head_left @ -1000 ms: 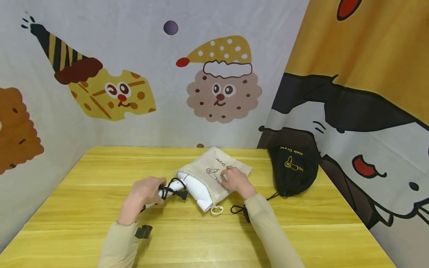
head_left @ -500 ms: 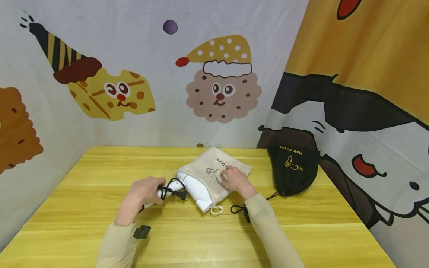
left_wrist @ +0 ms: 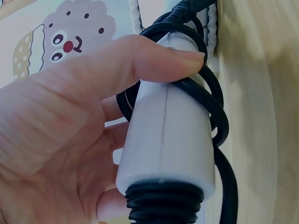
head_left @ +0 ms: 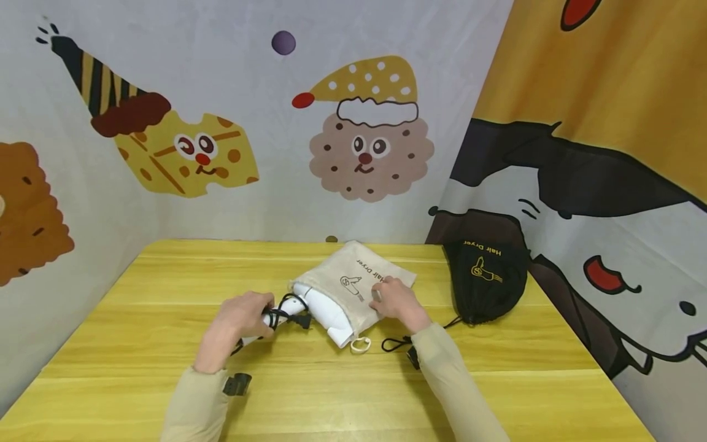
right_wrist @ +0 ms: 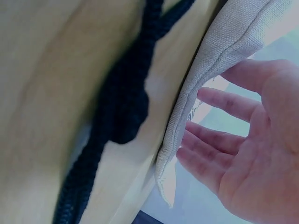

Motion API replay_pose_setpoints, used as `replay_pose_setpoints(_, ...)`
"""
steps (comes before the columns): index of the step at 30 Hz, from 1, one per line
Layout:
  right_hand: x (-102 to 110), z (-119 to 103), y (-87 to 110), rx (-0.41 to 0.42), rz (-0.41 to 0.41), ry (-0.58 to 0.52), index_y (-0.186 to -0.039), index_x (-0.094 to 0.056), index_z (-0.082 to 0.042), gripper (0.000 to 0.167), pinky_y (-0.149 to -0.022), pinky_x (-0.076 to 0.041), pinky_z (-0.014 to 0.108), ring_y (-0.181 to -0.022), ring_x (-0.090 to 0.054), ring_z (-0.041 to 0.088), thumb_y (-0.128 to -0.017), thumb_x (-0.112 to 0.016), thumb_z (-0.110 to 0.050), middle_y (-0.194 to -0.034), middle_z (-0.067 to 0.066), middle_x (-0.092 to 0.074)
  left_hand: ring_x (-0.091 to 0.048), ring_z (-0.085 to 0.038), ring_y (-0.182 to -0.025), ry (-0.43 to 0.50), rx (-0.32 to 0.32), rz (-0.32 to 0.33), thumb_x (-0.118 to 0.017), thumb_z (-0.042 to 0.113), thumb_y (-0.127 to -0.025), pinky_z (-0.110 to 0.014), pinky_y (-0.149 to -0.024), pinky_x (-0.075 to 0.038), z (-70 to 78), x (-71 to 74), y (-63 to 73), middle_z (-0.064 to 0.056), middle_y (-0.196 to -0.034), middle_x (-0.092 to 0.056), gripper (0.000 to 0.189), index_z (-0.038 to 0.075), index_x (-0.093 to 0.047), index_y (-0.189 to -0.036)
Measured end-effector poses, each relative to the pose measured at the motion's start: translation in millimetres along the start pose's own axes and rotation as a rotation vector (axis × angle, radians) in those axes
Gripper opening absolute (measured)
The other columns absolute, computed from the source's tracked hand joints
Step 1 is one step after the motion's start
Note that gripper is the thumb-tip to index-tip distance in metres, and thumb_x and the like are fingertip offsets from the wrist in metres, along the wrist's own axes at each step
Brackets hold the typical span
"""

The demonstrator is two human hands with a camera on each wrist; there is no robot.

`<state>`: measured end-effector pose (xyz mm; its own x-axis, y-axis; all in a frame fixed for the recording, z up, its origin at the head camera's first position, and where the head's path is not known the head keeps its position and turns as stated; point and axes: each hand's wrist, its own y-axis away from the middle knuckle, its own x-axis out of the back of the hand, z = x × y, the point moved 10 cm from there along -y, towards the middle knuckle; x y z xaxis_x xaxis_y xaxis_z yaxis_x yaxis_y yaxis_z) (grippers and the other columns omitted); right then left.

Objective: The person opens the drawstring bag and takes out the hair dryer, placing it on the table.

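Note:
A white hair dryer (head_left: 323, 312) lies with its head inside a beige drawstring bag (head_left: 331, 270) printed "Hair Dryer". My left hand (head_left: 245, 316) grips the dryer's handle (left_wrist: 163, 135), thumb across the black cord (left_wrist: 201, 95) wound round it. The plug (head_left: 302, 320) sits by the bag's mouth. On the bag's right side is my right hand (head_left: 399, 301); in the right wrist view its fairly straight fingers (right_wrist: 224, 102) touch the fabric near the edge. The dryer's head is mostly hidden by the bag.
A black drawstring bag (head_left: 488, 285), also printed "Hair Dryer", lies at the back right. Its black cord (head_left: 394, 345) runs toward my right sleeve. The wooden table (head_left: 331, 405) meets a patterned cloth backdrop (head_left: 276, 215) behind. A white drawstring loop (head_left: 361, 345) hangs from the beige bag.
My right hand has slid slightly right along the beige bag, uncovering more of its print. My left hand keeps its grip on the handle, and the head view has shifted a little.

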<state>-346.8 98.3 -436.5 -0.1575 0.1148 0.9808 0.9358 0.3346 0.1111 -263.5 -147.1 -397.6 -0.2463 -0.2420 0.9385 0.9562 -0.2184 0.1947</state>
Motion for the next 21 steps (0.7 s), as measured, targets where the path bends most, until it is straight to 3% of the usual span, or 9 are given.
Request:
replay_pose_setpoints(3,1.1,-0.2,0.7,0.000,0.012,0.023,-0.106,-0.068,-0.012,0.029,-0.081,-0.053,0.039,-0.094,-0.056,0.022,-0.084,-0.070,-0.031,-0.107,0.011,-0.060,-0.050,-0.017,-0.070,-0.007,-0.002,-0.008,-0.080,0.025,-0.068,-0.033,-0.058,-0.043,1.3,-0.6,-0.4,-0.003,-0.088,-0.063,0.042,0.011,-0.059,-0.101)
replay_pose_setpoints(10,-3.4,0.5,-1.2,-0.017,0.003,0.051,-0.120,-0.064,-0.011,0.043,-0.087,-0.053,0.043,-0.106,-0.057,0.028,-0.084,-0.070,-0.032,-0.117,0.015,-0.059,-0.053,-0.017,-0.072,-0.017,-0.003,-0.020,-0.081,0.024,-0.068,-0.033,-0.059,-0.045,1.3,-1.2,-1.1,-0.003,-0.091,-0.065,0.045,0.012,-0.059,-0.105)
replay_pose_setpoints(21,-3.3,2.7,-1.9,-0.020,0.005,0.050,-0.123,-0.062,-0.011,0.046,-0.091,-0.052,0.045,-0.111,-0.056,0.030,-0.084,-0.070,-0.033,-0.124,0.016,-0.058,-0.053,-0.017,-0.070,-0.047,-0.025,-0.002,-0.081,0.023,-0.069,-0.032,-0.056,-0.045,0.6,2.5,0.9,-0.003,-0.087,-0.064,0.042,0.014,-0.058,-0.103)
